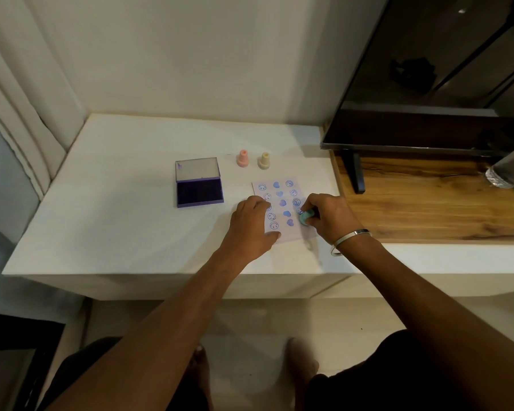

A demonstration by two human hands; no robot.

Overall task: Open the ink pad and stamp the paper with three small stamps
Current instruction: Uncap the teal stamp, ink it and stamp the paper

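A small sheet of paper (282, 194) lies on the white table (131, 221), covered with several blue smiley and heart prints in three columns. My left hand (251, 225) rests flat on the paper's left edge, fingers spread. My right hand (328, 216) pinches a teal stamp (304, 218) and holds it down on the paper's right column. The purple ink pad (198, 190) sits open to the left, its clear lid tilted back. A pink stamp (242, 158) and a cream stamp (263, 160) stand upright behind the paper.
A dark TV screen (428, 84) on a black stand (355, 173) rises at the right over a wooden shelf (428, 200). A plastic bottle (508, 170) lies at the far right. The wall runs behind the table; the table's front edge is near my arms.
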